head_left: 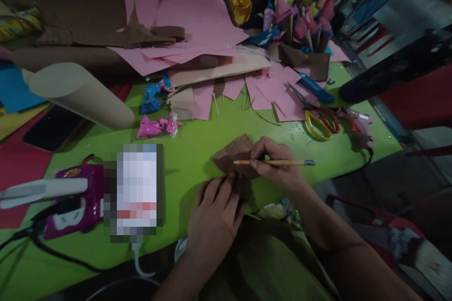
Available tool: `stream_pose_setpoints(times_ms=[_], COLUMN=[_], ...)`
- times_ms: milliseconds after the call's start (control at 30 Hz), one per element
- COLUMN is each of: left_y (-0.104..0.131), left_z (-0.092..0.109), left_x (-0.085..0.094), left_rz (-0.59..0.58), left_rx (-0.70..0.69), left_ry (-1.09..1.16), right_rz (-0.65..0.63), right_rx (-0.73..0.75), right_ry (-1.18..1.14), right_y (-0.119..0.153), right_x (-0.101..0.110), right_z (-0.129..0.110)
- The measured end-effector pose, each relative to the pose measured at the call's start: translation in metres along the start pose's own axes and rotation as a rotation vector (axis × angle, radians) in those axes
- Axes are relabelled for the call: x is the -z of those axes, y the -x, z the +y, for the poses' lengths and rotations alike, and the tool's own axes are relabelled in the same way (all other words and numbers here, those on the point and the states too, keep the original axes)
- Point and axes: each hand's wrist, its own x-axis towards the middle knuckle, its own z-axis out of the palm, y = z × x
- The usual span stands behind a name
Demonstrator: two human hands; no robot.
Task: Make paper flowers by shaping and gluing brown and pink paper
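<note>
My right hand (pixel 273 162) grips a wooden pencil (pixel 287 162), whose sharpened end points left over a piece of brown paper (pixel 233 150). The pencil's grey end sticks out past the hand to the right. Whether the tip touches the paper, I cannot tell. My left hand (pixel 219 204) lies with its fingers stretched out, the fingertips at the lower edge of the brown paper. Part of the paper is hidden under both hands. It rests on the green table (pixel 183 160) close to its front edge.
Scissors (pixel 319 122) and a blue cutter (pixel 316 88) lie at the right, near a pink glue gun (pixel 362 129). Pink paper sheets (pixel 197 14) pile up behind. At the left are a blurred-out phone (pixel 137 188), a purple power strip (pixel 76 202) with cables, and a paper roll (pixel 81 94).
</note>
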Motion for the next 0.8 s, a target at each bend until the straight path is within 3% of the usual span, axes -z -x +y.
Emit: stream_pose_setpoints(times_ms=[367,533,800], left_y=[0.001,0.005,0.005], left_z=[-0.004,-0.003,-0.004], left_x=[-0.005,-0.01,-0.009], left_rz=[0.026,0.065,0.127], left_rx=[0.001,0.005,-0.166], left_ry=[-0.009,-0.016,-0.033], right_rz=[0.367,0.397,0.383], right_rx=[0.033,0.06,0.058], right_ry=[0.181,0.182,0.178], right_y=[-0.007,-0.007,-0.007], right_x=[0.007,0.007,0.008], right_z=[0.006,0.01,0.011])
